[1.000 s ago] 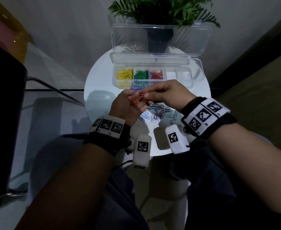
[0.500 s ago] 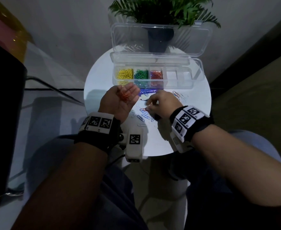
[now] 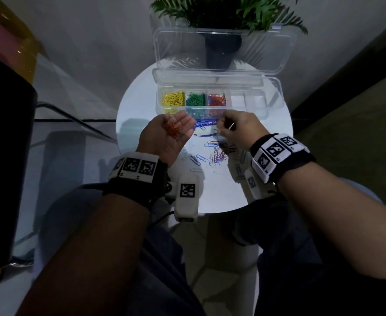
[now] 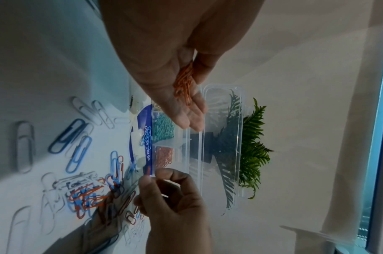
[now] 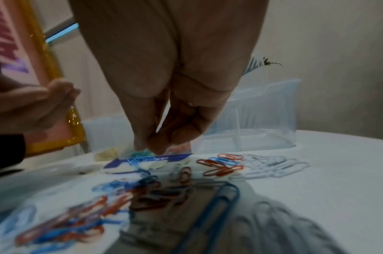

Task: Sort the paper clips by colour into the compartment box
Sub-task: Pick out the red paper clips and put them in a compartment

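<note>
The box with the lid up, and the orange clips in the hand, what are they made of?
The compartment box looks like clear, glossy hard plastic: the plant pot shows straight through its raised lid. The orange paper clips, resting on the open left hand, look like thin bent wire with a smooth coloured coating, probably plastic over metal. The wire under the colour cannot be seen.

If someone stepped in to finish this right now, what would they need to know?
Left hand: palm up, cupping a small bunch of orange clips.
Right hand: fingertips pinched together above the loose pile; what it holds is too blurred to tell.
Compartment box: open on the table; yellow, green and red-orange compartments filled.
Left: drop in the orange handful, then sort the remaining blue, white and orange clips.
</note>
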Demonstrator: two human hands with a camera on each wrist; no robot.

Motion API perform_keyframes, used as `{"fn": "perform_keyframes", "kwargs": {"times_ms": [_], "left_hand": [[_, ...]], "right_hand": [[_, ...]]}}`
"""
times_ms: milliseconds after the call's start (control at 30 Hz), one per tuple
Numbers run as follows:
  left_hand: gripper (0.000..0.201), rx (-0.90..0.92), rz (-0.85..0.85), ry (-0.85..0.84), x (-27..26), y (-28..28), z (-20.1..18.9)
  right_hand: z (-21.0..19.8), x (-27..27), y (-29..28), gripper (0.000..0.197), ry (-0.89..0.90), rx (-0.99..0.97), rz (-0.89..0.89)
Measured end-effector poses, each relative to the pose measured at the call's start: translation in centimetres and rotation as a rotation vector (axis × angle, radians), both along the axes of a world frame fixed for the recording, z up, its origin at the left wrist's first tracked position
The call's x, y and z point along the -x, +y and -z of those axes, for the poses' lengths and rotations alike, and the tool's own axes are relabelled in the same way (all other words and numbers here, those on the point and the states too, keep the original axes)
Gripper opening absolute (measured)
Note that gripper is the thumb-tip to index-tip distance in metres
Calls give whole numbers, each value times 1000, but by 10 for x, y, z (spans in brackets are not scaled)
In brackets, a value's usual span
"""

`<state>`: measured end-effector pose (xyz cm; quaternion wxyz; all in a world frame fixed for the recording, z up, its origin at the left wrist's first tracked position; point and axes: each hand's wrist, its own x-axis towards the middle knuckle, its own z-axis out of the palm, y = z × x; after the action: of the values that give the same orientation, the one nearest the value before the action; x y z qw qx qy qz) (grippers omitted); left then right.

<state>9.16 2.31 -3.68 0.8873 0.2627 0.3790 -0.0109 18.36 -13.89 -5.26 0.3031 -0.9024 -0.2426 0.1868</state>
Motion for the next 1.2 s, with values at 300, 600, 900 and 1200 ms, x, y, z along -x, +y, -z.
{"fn": "perform_keyframes", "kwargs": {"times_ms": [300,600,900,1200], "left_hand": [[37,-9,10,-6,-3,-2,3],[28,-11,59,-46,-6,-2,7],[35,-35,30,-18,-5,-2,4],[26,-27,62,-45,-6,-4,6]], "right_hand": [[13,-2,2,22,-45,284,-197],[9,-4,9,19,-106,318,-230],[6,-14,-13,24,-120,259,0],[12,0,5,21,-120,373,-186]]}}
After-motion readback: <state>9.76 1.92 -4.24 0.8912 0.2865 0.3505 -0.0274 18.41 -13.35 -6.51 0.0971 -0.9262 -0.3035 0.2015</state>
